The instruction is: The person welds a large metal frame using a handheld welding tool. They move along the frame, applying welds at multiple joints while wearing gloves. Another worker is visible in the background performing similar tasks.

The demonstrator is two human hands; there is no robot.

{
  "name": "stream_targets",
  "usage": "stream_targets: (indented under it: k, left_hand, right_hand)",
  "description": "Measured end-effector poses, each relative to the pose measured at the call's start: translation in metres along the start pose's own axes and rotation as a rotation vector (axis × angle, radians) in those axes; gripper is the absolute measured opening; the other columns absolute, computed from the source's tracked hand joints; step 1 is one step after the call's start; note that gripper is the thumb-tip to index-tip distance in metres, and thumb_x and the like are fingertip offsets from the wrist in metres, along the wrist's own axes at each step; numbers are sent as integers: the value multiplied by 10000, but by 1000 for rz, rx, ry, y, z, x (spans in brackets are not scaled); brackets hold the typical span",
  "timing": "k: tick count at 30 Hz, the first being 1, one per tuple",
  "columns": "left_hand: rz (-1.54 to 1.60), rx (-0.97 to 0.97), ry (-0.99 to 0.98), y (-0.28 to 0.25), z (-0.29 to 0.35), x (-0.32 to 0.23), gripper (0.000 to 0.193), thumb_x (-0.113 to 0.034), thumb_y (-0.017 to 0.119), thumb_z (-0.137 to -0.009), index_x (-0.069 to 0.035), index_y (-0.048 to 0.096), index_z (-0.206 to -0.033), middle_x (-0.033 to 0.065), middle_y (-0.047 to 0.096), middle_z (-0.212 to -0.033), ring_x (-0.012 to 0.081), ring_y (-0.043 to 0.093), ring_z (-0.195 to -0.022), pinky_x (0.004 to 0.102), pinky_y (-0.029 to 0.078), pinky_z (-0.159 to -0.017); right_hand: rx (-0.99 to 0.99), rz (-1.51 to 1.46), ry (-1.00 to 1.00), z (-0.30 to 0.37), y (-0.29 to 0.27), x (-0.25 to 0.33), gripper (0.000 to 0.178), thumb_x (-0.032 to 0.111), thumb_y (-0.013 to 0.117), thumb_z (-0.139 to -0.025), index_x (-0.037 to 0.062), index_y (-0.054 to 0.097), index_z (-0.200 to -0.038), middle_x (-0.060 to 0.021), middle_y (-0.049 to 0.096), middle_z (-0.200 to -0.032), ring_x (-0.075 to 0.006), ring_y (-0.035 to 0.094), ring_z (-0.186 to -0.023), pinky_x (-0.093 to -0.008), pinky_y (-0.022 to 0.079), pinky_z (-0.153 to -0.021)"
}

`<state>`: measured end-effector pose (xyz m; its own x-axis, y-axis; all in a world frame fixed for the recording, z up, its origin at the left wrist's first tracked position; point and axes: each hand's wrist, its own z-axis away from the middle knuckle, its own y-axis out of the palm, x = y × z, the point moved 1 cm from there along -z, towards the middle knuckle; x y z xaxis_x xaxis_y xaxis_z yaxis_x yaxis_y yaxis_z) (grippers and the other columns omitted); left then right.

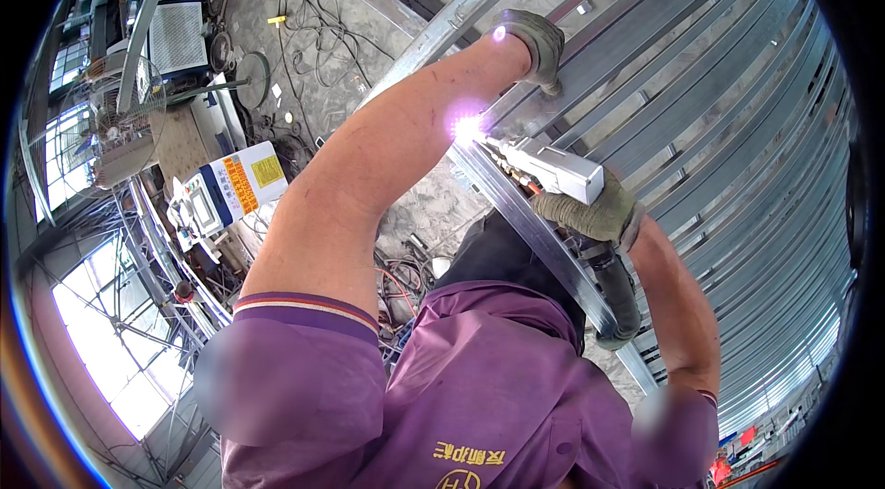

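My right hand (pixel 592 213), in a grey-green work glove, is closed round a handheld welding gun (pixel 559 168) with a silver, box-shaped body. A dark hose (pixel 618 295) hangs from its underside. At the nozzle tip burns a bright white-violet weld spot (pixel 468 129), right where a slat end meets a long metal rail (pixel 544 245). Across the frame, my left hand (pixel 536 45), also gloved, has its fingers bent down over a grey metal slat (pixel 608 37). My left forearm passes just beside the glare, which hides the joint itself.
Many parallel metal slats (pixel 719 111) fill the right side. On the left stand a white-and-blue machine (pixel 235 185) with warning labels and a caged fan (pixel 115 120). Loose cables (pixel 323 23) lie on the concrete floor, and more hoses (pixel 401 282) lie near my body.
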<state>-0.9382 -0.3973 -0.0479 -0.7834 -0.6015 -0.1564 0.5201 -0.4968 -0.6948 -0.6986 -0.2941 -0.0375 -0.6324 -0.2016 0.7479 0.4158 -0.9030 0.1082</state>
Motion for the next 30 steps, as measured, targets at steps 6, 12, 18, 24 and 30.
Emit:
stream_targets:
  k: [6, 12, 18, 24, 30]
  left_hand:
    - [8, 5, -8, 1, -1, 2, 704, -644, 854, -822, -95, 836, -1261, 148, 827, -1204, 373, 784, -1135, 494, 605, -968]
    - [12, -8, -6, 2, -2, 3, 718, -659, 841, -826, -89, 832, -1264, 154, 825, -1204, 371, 784, -1137, 499, 605, -974]
    - [3, 11, -12, 1, -2, 4, 715, -669, 831, -831, -97, 835, -1260, 152, 824, -1204, 373, 784, -1132, 505, 606, -969]
    - [8, 20, -10, -2, 2, 4, 720, -671, 835, -824, -96, 835, -1258, 149, 827, -1180, 373, 787, -1110, 503, 608, -958]
    - [16, 23, -25, 2, -4, 7, 728, -673, 839, -815, -95, 834, -1259, 147, 825, -1190, 370, 786, -1111, 502, 609, -951]
  right_hand:
    - [18, -8, 8, 2, -1, 6, 755, 333, 909, -954, 69, 580, -1581, -138, 763, -1401, -208, 715, -1234, -345, 553, -1107]
    - [34, 7, 28, 2, -1, 5, 727, 326, 904, -962, 60, 597, -1565, -133, 767, -1391, -200, 713, -1224, -340, 555, -1097]
    - [34, -7, -6, 0, -1, -9, 699, 334, 900, -965, 65, 619, -1546, -133, 769, -1386, -201, 719, -1217, -341, 557, -1092]
    - [44, 43, 22, 2, -2, -1, 684, 334, 894, -970, 72, 625, -1541, -135, 768, -1391, -203, 721, -1228, -342, 556, -1099]
    - [43, 24, 6, 3, -1, -6, 656, 331, 886, -979, 77, 636, -1530, -128, 770, -1391, -198, 722, -1232, -343, 562, -1095]
